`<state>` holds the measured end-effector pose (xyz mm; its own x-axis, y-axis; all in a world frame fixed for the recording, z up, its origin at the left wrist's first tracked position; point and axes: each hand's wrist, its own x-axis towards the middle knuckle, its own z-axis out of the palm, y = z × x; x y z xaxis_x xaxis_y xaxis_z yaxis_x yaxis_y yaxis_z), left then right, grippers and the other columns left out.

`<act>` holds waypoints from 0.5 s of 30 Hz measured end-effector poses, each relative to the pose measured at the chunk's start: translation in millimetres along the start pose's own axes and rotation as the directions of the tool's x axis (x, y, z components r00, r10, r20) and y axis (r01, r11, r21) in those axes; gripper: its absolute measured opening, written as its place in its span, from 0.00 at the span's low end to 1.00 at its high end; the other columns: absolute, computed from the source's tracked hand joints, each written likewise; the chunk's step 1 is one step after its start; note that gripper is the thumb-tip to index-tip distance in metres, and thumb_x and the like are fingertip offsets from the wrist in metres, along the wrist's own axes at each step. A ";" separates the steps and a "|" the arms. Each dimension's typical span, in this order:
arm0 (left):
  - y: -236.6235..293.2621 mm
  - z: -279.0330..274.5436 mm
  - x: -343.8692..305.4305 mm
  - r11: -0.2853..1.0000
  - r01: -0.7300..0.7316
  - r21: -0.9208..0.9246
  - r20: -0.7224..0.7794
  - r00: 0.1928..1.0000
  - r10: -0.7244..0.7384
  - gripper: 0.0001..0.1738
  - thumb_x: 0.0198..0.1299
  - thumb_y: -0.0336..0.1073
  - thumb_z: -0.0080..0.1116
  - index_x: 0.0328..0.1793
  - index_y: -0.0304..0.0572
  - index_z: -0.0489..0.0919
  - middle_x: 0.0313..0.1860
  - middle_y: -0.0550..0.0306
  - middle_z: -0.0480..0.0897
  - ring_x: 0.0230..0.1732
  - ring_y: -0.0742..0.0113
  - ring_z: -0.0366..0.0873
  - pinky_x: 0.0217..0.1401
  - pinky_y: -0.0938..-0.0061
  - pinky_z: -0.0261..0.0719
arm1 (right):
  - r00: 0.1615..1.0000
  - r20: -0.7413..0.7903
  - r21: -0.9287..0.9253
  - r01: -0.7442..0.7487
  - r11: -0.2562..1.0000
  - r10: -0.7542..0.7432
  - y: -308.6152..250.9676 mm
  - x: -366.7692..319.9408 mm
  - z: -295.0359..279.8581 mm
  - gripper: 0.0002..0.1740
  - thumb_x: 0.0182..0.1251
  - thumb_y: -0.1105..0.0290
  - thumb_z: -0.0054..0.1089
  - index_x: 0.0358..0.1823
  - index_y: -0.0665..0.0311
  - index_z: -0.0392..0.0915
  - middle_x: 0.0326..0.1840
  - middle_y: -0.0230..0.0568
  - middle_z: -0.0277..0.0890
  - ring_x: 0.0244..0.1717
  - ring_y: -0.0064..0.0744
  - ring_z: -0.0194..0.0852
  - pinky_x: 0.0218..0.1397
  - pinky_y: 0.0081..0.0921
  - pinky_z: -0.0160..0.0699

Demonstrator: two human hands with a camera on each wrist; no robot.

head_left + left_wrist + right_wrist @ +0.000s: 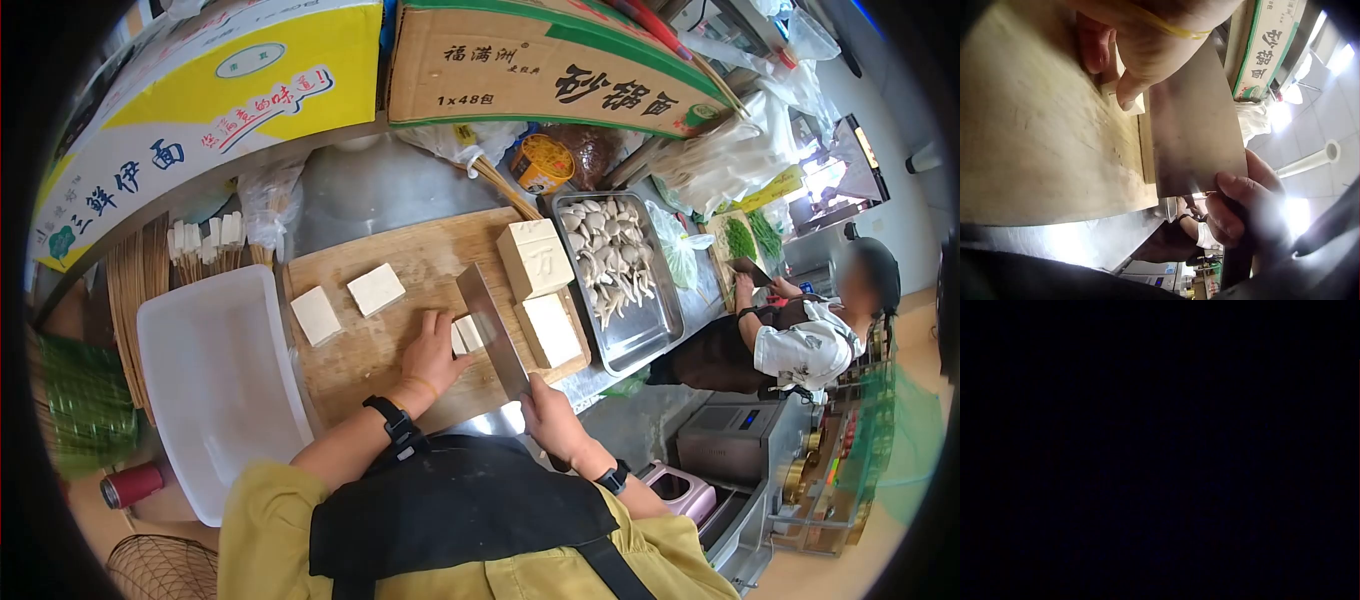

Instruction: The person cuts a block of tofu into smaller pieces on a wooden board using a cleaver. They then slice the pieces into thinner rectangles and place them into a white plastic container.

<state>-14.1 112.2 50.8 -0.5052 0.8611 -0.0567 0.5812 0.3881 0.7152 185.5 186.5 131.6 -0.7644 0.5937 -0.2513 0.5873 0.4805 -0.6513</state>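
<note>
On the wooden cutting board (440,245), my left hand (428,352) holds a small piece of white tofu (466,334) that shows cut lines. Its thumb (1132,90) and a finger press on the tofu in the left wrist view. My right hand (555,425) grips the handle of a cleaver (492,330), whose broad blade stands upright right beside the cut tofu. Two flat tofu slabs (377,290) lie to the left on the board. At its right side sit a large tofu block (535,258) and another tofu block (550,332). The right wrist view is black.
A white plastic tub (220,380) stands left of the board, with skewered white pieces (207,240) behind it. To the right is a metal tray (660,335) of mushrooms (605,250). Cardboard boxes (530,75) line the back. Another person (800,340) works at far right.
</note>
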 end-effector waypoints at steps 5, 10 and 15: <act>-1.3 4.0 3.9 1.000 -0.025 -0.013 -0.018 1.000 0.024 0.35 0.47 0.42 0.71 0.61 0.42 0.68 0.59 0.48 0.68 0.51 0.45 0.77 0.50 0.57 0.79 | 1.000 0.016 -0.025 0.013 1.000 -0.013 0.7 1.5 -0.2 0.10 0.67 0.74 0.51 0.44 0.71 0.63 0.27 0.64 0.74 0.34 0.66 0.75 0.36 0.47 0.73; -1.2 7.4 4.4 0.999 -0.023 -0.043 -0.043 0.999 0.021 0.33 0.47 0.41 0.72 0.59 0.44 0.71 0.58 0.49 0.69 0.51 0.44 0.77 0.49 0.56 0.79 | 0.999 0.039 -0.024 -0.004 1.000 0.005 -0.5 2.2 -2.1 0.10 0.66 0.74 0.51 0.44 0.72 0.64 0.29 0.66 0.74 0.36 0.67 0.75 0.38 0.48 0.73; -3.5 8.5 5.6 0.996 -0.060 -0.063 -0.077 0.995 0.055 0.33 0.46 0.41 0.72 0.58 0.44 0.71 0.57 0.49 0.69 0.51 0.44 0.77 0.50 0.56 0.79 | 0.999 0.036 -0.027 0.010 1.000 -0.009 0.1 2.0 -1.5 0.11 0.66 0.75 0.51 0.45 0.72 0.64 0.29 0.67 0.74 0.37 0.68 0.75 0.38 0.49 0.73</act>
<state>-13.6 118.5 42.1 -0.5202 0.8532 0.0367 0.5694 0.3145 0.7595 184.5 188.8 132.1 -0.7790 0.5654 -0.2711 0.5864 0.5040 -0.6341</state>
